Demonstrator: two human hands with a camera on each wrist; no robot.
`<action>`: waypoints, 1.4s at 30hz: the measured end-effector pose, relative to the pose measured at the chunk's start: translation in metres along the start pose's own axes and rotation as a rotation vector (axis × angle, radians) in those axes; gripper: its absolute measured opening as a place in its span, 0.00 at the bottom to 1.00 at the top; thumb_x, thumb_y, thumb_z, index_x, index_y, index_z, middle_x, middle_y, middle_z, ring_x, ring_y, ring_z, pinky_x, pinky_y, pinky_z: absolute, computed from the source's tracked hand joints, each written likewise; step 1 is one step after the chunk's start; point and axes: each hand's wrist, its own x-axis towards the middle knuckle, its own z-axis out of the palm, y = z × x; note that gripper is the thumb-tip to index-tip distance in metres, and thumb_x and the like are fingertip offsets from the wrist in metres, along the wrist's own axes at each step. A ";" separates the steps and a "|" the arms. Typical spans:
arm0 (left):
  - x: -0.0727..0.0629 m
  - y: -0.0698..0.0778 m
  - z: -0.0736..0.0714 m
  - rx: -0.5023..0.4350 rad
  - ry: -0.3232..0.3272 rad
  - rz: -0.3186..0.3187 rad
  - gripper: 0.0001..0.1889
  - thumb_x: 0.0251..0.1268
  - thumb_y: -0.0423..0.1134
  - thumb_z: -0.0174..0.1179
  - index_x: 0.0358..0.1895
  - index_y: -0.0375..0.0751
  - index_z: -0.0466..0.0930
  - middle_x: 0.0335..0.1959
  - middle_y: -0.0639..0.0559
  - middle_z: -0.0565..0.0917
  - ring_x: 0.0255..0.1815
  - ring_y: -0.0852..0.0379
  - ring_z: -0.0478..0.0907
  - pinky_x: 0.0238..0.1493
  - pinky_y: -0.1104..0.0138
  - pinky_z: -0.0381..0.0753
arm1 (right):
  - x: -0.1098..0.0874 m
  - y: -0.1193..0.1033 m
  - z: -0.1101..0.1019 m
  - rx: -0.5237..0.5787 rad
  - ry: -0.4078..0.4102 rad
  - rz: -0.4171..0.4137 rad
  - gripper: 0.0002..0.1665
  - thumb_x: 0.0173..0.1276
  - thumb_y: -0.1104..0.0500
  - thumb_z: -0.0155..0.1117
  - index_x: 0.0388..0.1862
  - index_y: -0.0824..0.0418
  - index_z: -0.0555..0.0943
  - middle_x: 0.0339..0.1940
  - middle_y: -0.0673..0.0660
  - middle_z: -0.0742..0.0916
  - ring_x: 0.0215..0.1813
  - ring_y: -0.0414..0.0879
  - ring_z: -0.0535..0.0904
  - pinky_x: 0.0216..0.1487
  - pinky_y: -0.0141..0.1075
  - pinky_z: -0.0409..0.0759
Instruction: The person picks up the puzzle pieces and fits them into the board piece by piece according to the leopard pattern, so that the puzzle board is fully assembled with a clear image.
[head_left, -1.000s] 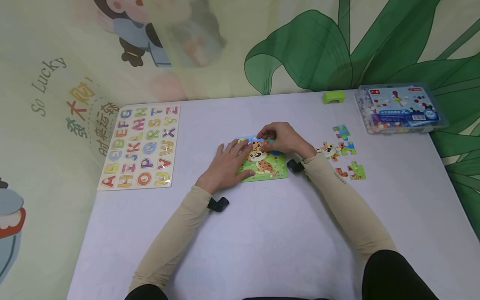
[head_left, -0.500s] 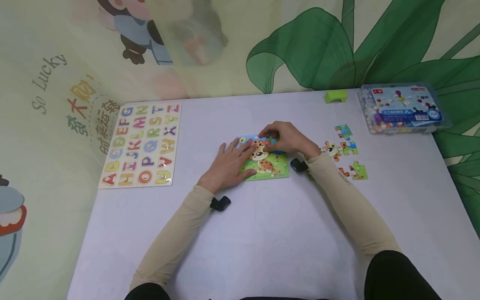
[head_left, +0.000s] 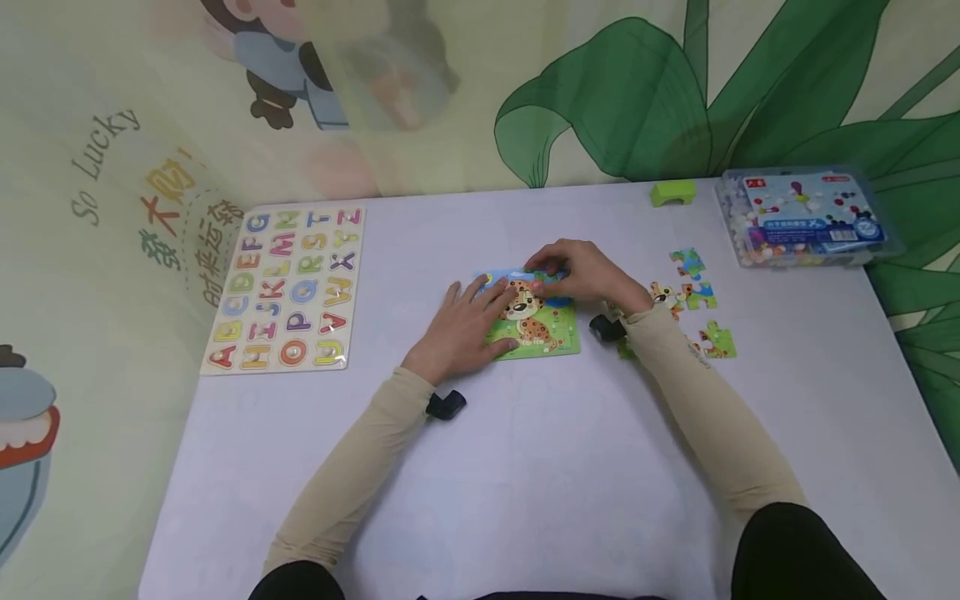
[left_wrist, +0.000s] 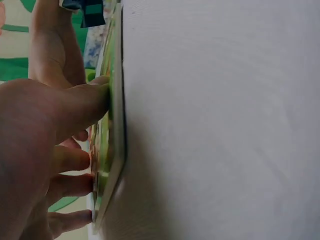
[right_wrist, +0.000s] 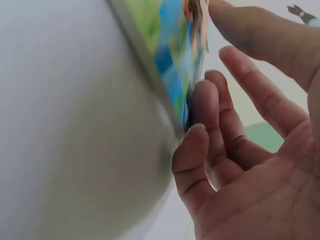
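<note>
A jigsaw puzzle board (head_left: pixel 557 340) with a spotted leopard cub on green grass lies in the middle of the table. My left hand (head_left: pixel 461 331) rests on its left side, fingers spread, with the thumb near the lower edge. In the left wrist view the fingertips and thumb (left_wrist: pixel 82 102) touch the board's top face. At the upper right corner, my right hand (head_left: pixel 588 272) has its fingers bent loosely over the board. The right wrist view shows its thumb and forefinger (right_wrist: pixel 240 62) apart, other fingertips against the corner. A piece under this hand is partly hidden.
Several loose jigsaw pieces (head_left: pixel 699 296) lie right of the board, some behind the right wrist. An alphabet board (head_left: pixel 283 292) is at the left. A green arch block (head_left: pixel 672 193) and a clear plastic box (head_left: pixel 810 218) stand at the back right.
My right hand has shifted slightly right along the board's upper right corner. My left hand stays on the board. The whole view has moved a little.
</note>
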 end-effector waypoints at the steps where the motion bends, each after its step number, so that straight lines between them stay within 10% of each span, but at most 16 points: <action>1: 0.000 0.001 0.000 0.001 -0.001 -0.002 0.44 0.80 0.65 0.53 0.88 0.48 0.51 0.89 0.49 0.52 0.90 0.40 0.45 0.86 0.37 0.47 | -0.002 0.002 -0.003 0.008 0.013 0.012 0.23 0.68 0.56 0.79 0.60 0.59 0.87 0.54 0.61 0.88 0.54 0.55 0.83 0.59 0.49 0.80; 13: 0.002 0.011 0.008 0.004 0.012 -0.029 0.46 0.79 0.67 0.52 0.87 0.43 0.50 0.88 0.41 0.53 0.89 0.34 0.44 0.86 0.38 0.49 | -0.051 0.040 -0.065 -0.003 0.184 0.146 0.23 0.73 0.56 0.73 0.64 0.63 0.85 0.60 0.65 0.88 0.57 0.58 0.83 0.54 0.47 0.77; 21: 0.000 0.011 0.010 -0.002 0.017 -0.043 0.47 0.79 0.67 0.51 0.88 0.46 0.46 0.89 0.44 0.52 0.90 0.36 0.41 0.86 0.38 0.50 | -0.088 0.063 -0.103 -0.126 0.161 0.297 0.27 0.77 0.57 0.67 0.70 0.69 0.78 0.68 0.75 0.80 0.68 0.71 0.75 0.64 0.68 0.74; 42: 0.004 0.016 0.013 0.023 0.038 -0.062 0.45 0.80 0.66 0.51 0.88 0.45 0.48 0.88 0.42 0.55 0.89 0.36 0.44 0.84 0.37 0.52 | -0.107 0.097 -0.108 -0.199 0.182 0.399 0.25 0.70 0.60 0.75 0.61 0.70 0.81 0.60 0.78 0.81 0.62 0.71 0.75 0.65 0.66 0.74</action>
